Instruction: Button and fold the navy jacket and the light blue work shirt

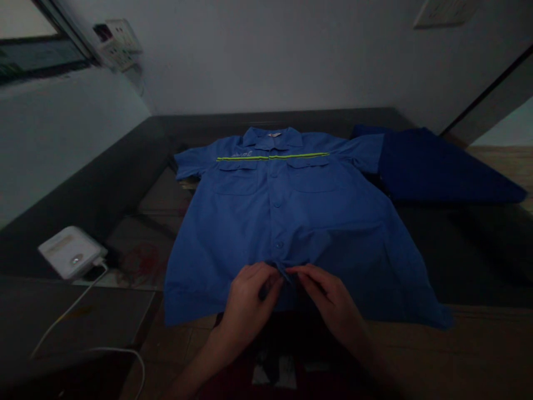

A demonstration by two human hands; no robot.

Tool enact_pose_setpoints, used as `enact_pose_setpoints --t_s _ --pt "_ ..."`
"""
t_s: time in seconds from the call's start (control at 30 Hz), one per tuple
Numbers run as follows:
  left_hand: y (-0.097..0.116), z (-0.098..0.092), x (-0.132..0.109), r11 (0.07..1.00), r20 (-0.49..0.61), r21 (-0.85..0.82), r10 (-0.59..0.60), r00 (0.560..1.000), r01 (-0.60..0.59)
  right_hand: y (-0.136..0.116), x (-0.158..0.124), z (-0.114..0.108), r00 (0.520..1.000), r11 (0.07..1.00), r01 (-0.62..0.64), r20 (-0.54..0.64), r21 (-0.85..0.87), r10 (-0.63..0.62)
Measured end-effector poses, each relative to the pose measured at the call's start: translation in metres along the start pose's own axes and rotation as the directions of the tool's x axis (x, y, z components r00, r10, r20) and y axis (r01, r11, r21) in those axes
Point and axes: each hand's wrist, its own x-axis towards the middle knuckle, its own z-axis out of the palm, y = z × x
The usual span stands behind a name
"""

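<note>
A blue short-sleeved work shirt [287,216] with a yellow-green stripe across the chest lies face up on a dark table [125,183], collar away from me. My left hand [247,297] and my right hand [328,300] meet at the shirt's bottom hem in the middle. Both pinch the front placket near its lowest button, fingers closed on the cloth. The fingertips almost touch each other.
A darker blue garment [437,164] lies at the back right, partly under the shirt's sleeve. A white box-shaped device [70,251] with a white cable [79,303] sits at the left. A grey wall with outlets [119,41] stands behind the table.
</note>
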Motion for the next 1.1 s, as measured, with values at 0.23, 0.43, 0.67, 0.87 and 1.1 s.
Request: enact_pose_setpoints --t_s 0.23,0.43,0.67,0.87,1.1 --pt "-0.0016 -0.0012 0.0006 1.000 0.006 -0.017 0.005 1.000 -0.005 0.0018 0.0059 0.0085 0.992 1.000 -0.016 -0.127 0.002 0.016" --pt "-0.0066 -0.0028 -0.0014 0.997 0.033 -0.074 0.037 0.999 -0.034 0.0009 0.0047 0.0098 0.979 0.993 0.121 -0.167 -0.009 -0.121" --pt "-0.0064 -0.0014 -0.0027 0.979 -0.034 0.047 0.202 0.979 -0.200 -0.0013 0.0034 0.0097 0.978 0.987 0.159 -0.141 0.011 -0.156" --pt "-0.0063 -0.0014 -0.0040 0.960 -0.152 0.091 0.278 0.948 -0.267 -0.0042 0.0022 0.0075 0.979 0.985 0.171 -0.120 0.021 -0.167" --pt "-0.0073 -0.0028 -0.0019 0.941 -0.204 0.069 0.337 0.919 -0.330 -0.0032 0.0023 0.0094 0.953 0.973 0.230 -0.205 -0.004 -0.226"
